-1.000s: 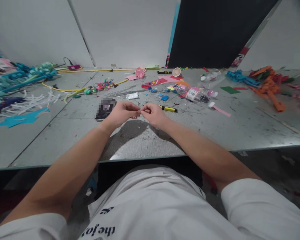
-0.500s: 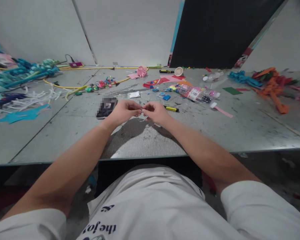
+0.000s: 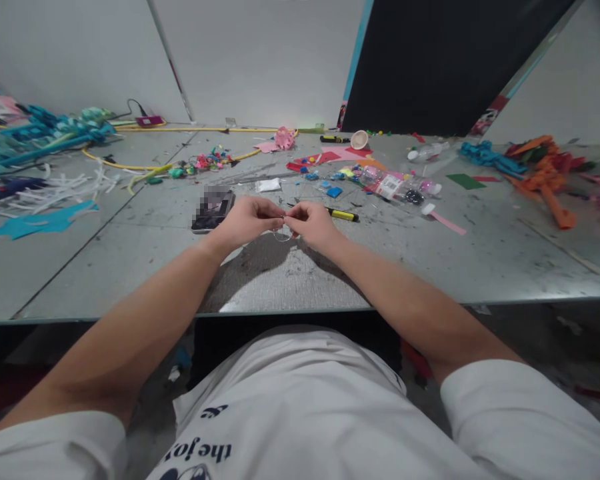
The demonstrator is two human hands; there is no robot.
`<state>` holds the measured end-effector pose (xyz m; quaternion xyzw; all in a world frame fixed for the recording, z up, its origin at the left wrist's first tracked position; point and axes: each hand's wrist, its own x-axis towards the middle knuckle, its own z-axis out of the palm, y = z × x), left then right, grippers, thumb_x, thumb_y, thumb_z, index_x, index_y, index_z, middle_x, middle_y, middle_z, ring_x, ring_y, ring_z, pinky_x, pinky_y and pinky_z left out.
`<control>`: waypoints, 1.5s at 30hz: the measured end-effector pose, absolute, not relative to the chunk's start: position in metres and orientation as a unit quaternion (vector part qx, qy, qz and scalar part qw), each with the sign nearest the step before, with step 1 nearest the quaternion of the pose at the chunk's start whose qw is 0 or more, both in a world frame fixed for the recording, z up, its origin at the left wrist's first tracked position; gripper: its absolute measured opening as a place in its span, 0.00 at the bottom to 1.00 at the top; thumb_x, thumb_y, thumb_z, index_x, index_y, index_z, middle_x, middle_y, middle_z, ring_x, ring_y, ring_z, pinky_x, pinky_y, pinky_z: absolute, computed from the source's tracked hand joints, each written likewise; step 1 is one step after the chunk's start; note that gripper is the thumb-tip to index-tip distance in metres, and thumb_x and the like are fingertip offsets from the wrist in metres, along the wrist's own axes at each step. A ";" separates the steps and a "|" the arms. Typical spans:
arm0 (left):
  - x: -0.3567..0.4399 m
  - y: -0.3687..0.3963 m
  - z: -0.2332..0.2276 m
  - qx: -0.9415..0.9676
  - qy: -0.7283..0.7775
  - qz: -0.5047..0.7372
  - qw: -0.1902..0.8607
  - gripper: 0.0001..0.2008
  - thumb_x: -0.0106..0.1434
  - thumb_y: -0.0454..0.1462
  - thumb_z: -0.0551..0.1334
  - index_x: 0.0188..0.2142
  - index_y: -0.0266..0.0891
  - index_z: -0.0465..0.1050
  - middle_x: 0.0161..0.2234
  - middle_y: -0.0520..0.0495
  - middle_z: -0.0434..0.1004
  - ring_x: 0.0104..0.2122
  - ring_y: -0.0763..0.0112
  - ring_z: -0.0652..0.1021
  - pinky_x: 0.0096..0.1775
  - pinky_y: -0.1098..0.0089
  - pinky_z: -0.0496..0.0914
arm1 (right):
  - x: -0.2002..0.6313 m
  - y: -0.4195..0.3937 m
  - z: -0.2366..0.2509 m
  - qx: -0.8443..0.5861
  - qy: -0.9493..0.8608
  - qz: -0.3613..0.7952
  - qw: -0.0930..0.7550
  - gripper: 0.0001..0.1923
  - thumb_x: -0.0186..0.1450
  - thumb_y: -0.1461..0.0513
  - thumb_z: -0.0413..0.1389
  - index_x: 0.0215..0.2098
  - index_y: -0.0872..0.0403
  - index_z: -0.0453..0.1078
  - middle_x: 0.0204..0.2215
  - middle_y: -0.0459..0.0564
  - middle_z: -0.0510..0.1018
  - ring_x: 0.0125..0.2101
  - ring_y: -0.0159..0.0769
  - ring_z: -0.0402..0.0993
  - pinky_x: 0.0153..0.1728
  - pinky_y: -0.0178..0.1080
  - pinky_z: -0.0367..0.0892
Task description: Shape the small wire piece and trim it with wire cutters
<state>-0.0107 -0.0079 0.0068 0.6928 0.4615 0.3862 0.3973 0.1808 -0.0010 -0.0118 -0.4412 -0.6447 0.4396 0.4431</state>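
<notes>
While both forearms reach out over the near edge of the grey table point(image 3: 130, 267), the left hand point(image 3: 247, 223) and the right hand point(image 3: 313, 223) meet fingertip to fingertip in the middle of the scene. Between them they pinch a thin loop of wire point(image 3: 282, 233), which hangs just below the joined fingertips and just above the tabletop; both hands are closed on it, thumbs pressed against forefingers. The wire is too fine to say more about its shape.

Just to the left of the left hand lies a phone point(image 3: 211, 210), flat on the table. Just to the right of the right hand, a little farther off, lies a yellow and black marker point(image 3: 343, 215). Beyond it, farther and to the right, sits a clear plastic bag point(image 3: 397, 189) with small coloured bits around it, and a pink paper strip point(image 3: 447, 224) lies near it. A small white packet point(image 3: 269, 185) rests on the far side of the hands.

At the far left there are white paper strips point(image 3: 55, 193) and a blue paper sheet point(image 3: 40, 223), with a yellow cable point(image 3: 125, 167) running along the far edge. At the far right lies a heap of orange paper point(image 3: 545, 177).
</notes>
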 end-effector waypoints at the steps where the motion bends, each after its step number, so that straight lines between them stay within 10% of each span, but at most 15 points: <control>1: -0.010 -0.008 0.007 0.695 0.463 0.384 0.394 0.13 0.55 0.41 0.78 0.37 0.37 0.85 0.34 0.41 0.87 0.33 0.64 0.83 0.39 0.63 0.77 | 0.181 0.000 -0.013 -0.444 -0.643 0.441 0.442 0.08 0.65 0.69 0.64 0.30 0.53 0.72 0.23 0.42 0.75 0.22 0.29 0.71 0.25 0.35 0.69; 45: -0.002 -0.008 0.005 0.674 0.465 0.393 0.419 0.10 0.57 0.43 0.75 0.33 0.39 0.85 0.25 0.48 0.79 0.25 0.73 0.72 0.29 0.70 0.65 | 0.191 0.015 -0.010 -0.408 -0.636 0.489 0.436 0.11 0.68 0.62 0.67 0.30 0.53 0.72 0.23 0.42 0.76 0.23 0.28 0.69 0.27 0.33 0.66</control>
